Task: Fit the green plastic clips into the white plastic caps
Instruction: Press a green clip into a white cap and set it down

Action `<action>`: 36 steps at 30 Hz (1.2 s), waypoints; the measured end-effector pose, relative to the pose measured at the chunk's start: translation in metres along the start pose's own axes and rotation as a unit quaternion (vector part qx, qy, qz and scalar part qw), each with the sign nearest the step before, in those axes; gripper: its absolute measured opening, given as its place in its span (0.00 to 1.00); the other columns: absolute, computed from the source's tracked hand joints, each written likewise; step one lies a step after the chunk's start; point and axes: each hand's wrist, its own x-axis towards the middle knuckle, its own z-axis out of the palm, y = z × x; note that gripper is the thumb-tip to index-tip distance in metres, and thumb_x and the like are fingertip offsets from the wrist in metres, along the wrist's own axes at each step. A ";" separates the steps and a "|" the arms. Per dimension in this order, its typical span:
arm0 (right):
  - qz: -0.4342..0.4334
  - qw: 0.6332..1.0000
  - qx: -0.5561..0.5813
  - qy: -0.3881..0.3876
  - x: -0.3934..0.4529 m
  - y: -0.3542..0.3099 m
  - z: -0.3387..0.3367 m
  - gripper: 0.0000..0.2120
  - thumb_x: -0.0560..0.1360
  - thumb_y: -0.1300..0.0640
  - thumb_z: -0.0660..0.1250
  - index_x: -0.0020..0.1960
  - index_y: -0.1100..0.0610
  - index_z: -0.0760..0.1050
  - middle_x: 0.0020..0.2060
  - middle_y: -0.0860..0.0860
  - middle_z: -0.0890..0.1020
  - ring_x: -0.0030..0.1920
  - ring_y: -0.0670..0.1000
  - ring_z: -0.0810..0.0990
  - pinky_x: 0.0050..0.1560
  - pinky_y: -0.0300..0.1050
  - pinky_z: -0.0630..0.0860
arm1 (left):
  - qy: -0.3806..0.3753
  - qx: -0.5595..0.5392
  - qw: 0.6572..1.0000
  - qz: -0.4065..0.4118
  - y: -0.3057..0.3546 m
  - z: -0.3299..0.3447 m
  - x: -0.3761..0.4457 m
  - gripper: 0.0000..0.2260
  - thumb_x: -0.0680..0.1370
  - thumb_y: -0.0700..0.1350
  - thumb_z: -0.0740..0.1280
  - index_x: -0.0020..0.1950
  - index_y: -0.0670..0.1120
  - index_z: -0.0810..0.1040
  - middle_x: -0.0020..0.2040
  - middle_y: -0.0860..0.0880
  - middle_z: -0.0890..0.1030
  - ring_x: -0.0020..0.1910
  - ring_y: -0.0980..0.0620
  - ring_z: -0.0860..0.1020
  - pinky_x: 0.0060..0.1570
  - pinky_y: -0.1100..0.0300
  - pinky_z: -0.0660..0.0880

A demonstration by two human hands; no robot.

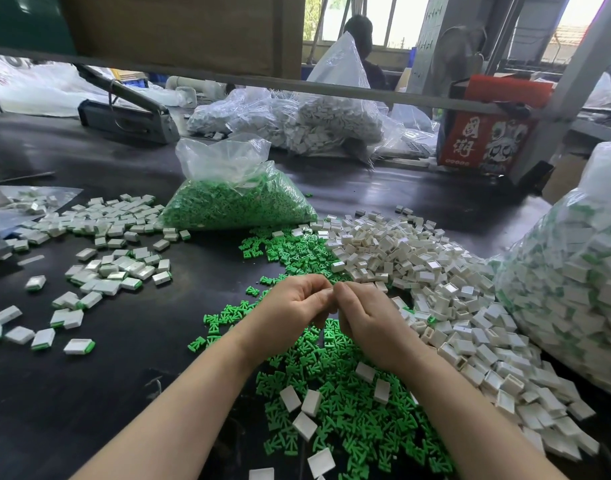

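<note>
Finished pieces (pixel 99 271) first, far left on the dark counter (pixel 131 368): white caps with a green edge showing, scattered loose, far too many for me to count. I'd judge they get tossed that way to keep done work apart from raw stock.

Moving right, one clear bag of green clips (pixel 234 202) sits slumped behind the work area, mouth open, likely the refill supply. Behind it, one bigger bag of white caps (pixel 311 123).

Centre now: the loose green clips (pixel 332 393) are spread in a wide drift right under my wrists, with a handful of stray white caps lying on top. Handy placement, I'd say, so either hand can grab without reaching.

My left hand (pixel 290 303) has its fingers curled in, tips meeting the right hand (pixel 363 313), which is curled the same way. Both seem to be pinching something small between them where the fingertips meet, but the piece itself is hidden; I can't tell whether it's a clip, a cap, or the two going together. My guess is a clip being pressed home.

Right of the hands, the pile of empty white caps (pixel 453 306) slopes away, hundreds by the look of it. Far right, one bulging bag of assembled pieces (pixel 574 271), green and white showing through the plastic.
</note>
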 end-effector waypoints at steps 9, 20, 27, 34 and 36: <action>0.002 0.996 -0.084 0.008 -0.001 0.005 0.007 0.19 0.80 0.44 0.47 0.37 0.46 0.70 0.32 0.43 0.76 0.35 0.41 0.74 0.36 0.36 0.67 | 0.020 0.034 0.999 -0.030 -0.004 0.006 0.001 0.11 0.83 0.42 0.62 0.43 0.38 0.75 0.31 0.50 0.75 0.31 0.49 0.71 0.33 0.50 0.68; 0.006 0.989 -0.148 -0.009 -0.002 0.000 0.007 0.20 0.84 0.51 0.49 0.38 0.54 0.71 0.35 0.53 0.79 0.36 0.50 0.74 0.40 0.48 0.67 | 0.019 0.059 0.998 -0.033 -0.004 0.006 0.001 0.11 0.78 0.47 0.61 0.43 0.41 0.77 0.29 0.52 0.76 0.31 0.47 0.71 0.33 0.38 0.72; 0.012 0.991 -0.133 -0.011 -0.002 -0.001 0.005 0.21 0.78 0.47 0.47 0.38 0.57 0.71 0.33 0.53 0.77 0.36 0.51 0.73 0.40 0.51 0.68 | 0.017 0.069 0.997 -0.033 -0.006 0.005 0.001 0.10 0.82 0.42 0.62 0.42 0.45 0.77 0.31 0.49 0.76 0.33 0.48 0.72 0.35 0.43 0.73; 0.051 0.997 0.019 -0.054 -0.002 -0.004 -0.011 0.14 0.76 0.50 0.52 0.41 0.58 0.70 0.30 0.50 0.72 0.30 0.48 0.67 0.33 0.49 0.65 | 0.012 -0.038 0.999 -0.033 -0.005 0.002 0.003 0.11 0.82 0.41 0.62 0.41 0.46 0.78 0.29 0.54 0.74 0.29 0.56 0.69 0.30 0.67 0.66; 0.052 0.995 0.057 -0.063 -0.003 -0.006 -0.014 0.13 0.79 0.53 0.54 0.41 0.59 0.72 0.30 0.51 0.71 0.31 0.49 0.68 0.33 0.50 0.65 | 0.010 -0.051 0.998 -0.030 -0.005 0.001 0.003 0.10 0.82 0.41 0.62 0.42 0.44 0.78 0.29 0.53 0.74 0.28 0.58 0.69 0.29 0.68 0.65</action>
